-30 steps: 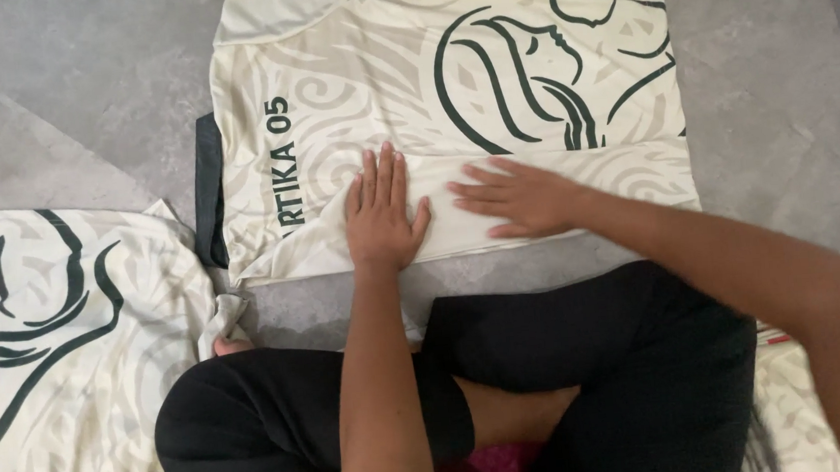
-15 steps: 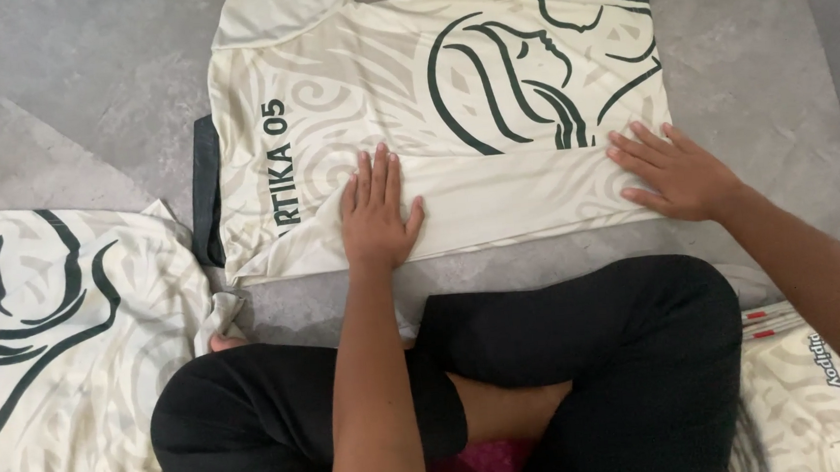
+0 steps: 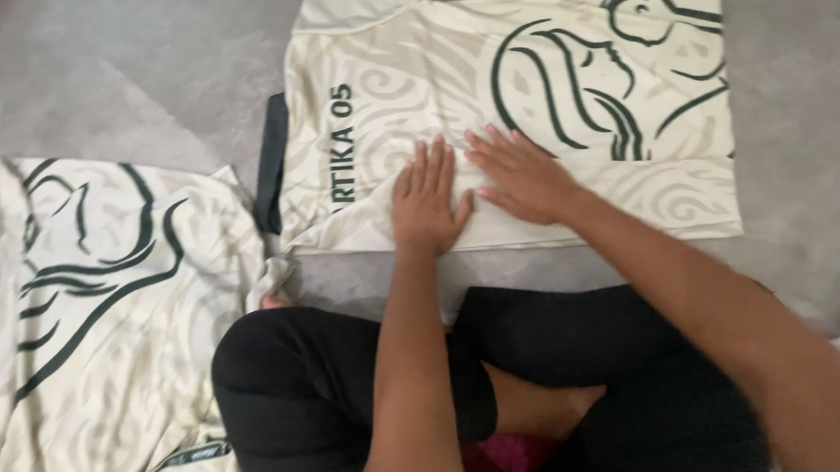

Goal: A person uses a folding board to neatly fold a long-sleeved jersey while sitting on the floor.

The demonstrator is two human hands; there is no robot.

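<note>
At far left, a second cream shirt [image 3: 101,327] with dark green line work lies loosely rumpled on the grey carpet floor [image 3: 133,79], set aside just beside my left knee; I sit cross-legged in black trousers [image 3: 332,390] so that the work lies directly ahead of me. Centre: the cream shirt being flattened [image 3: 527,81] lies spread on the floor, its dark collar edge to the left and its hem side to the right, lower edge folded near me. My left hand [image 3: 427,201] rests palm down, fingers spread flat, on the lower middle of the cloth, apparently to pin it in place; my right hand [image 3: 524,174] lies beside it, also open and flat, fingertips touching the left hand's edge, pressing the fabric smooth; neither hand pinches anything. Compared with half a second ago, the right hand has come back from the shirt's right edge to the centre; the left hand has stayed put.
</note>
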